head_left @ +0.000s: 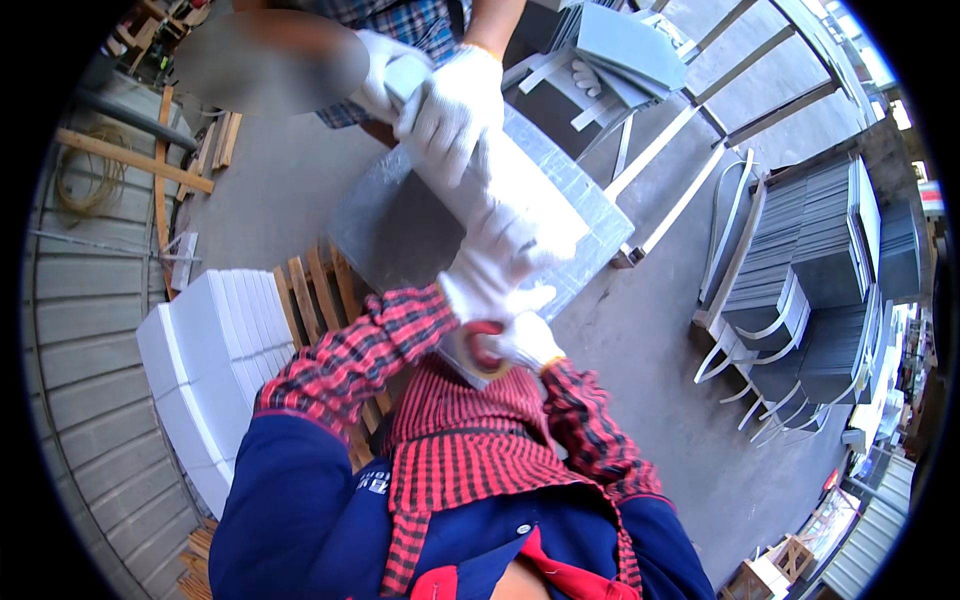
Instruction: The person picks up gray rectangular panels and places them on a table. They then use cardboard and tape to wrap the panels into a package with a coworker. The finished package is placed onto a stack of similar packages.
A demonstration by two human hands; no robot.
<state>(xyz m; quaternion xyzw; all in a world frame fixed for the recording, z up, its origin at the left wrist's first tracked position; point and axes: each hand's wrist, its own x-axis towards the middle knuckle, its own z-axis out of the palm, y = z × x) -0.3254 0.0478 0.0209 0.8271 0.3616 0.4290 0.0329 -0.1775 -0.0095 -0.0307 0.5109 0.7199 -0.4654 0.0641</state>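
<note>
A long white package (545, 212) lies across a grey sheet-topped surface (365, 215) in front of me. My left hand (490, 262), in a white knitted glove, rests on its near end with fingers spread, slightly blurred. Just below and to the right, my right hand (528, 342), also gloved, grips a roll of tape (482, 350) with a red core, close to my checked apron. Opposite me, a co-worker's gloved hands (455, 110) hold the package's far end. My fingertips and the tape's loose end are hard to make out.
A stack of white panels (215, 350) stands at left beside a wooden pallet (318, 290). Grey panels (630, 50) lie stacked at the far right, near a metal frame (690, 185). More grey panels (800, 250) stand in a rack at right. Wooden planks (135, 158) lean along the left wall.
</note>
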